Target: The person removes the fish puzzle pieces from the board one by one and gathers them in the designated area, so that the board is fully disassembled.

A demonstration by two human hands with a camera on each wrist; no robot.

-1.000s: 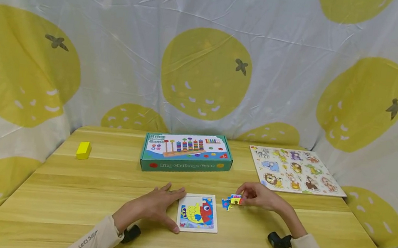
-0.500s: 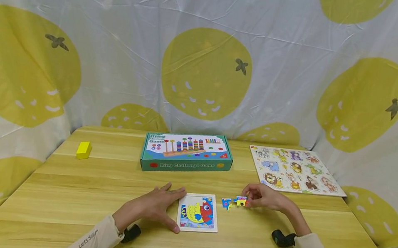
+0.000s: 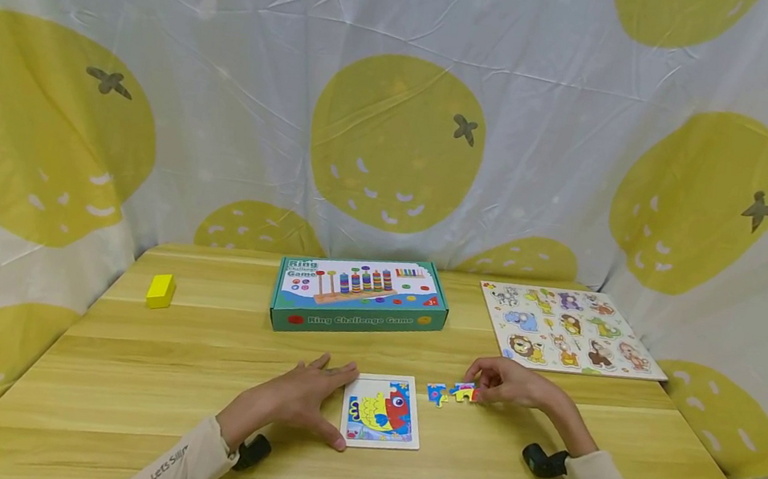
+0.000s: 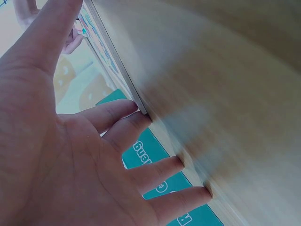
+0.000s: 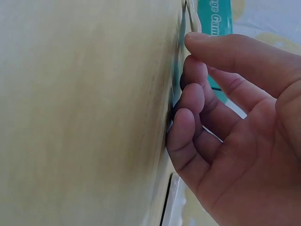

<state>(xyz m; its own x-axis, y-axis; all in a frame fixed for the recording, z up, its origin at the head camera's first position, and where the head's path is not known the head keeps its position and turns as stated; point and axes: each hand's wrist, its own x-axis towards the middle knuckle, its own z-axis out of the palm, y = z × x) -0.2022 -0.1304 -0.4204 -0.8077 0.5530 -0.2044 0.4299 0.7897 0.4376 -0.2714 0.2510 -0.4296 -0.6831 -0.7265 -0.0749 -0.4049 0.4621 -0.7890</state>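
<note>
A square jigsaw tray (image 3: pixel 387 446) with a partly filled fish picture lies on the table before me; its upper left part shows bare white. My left hand (image 3: pixel 294 395) is spread along the tray's left side, thumb at the near corner, fingertips at the far one. In the left wrist view, straight fingers touch the tray's edge (image 4: pixel 115 59). Right of the tray, my right hand (image 3: pixel 509 383) pinches a yellow, blue and red jigsaw piece (image 3: pixel 462 393) low over the table. Beside it lies a blue and yellow jigsaw piece (image 3: pixel 435 393).
Behind the tray stands a green Ring Challenge Game box (image 3: pixel 362 297). An animal peg puzzle board (image 3: pixel 571 333) lies at the back right. A yellow block (image 3: pixel 161 290) sits at the far left. A fruit-patterned curtain (image 3: pixel 548 156) hangs behind and beside the table.
My right hand has shifted slightly right with the pinched piece, drawing it apart from the other loose piece, then lowered a little. My left hand and the tray have stayed put.
</note>
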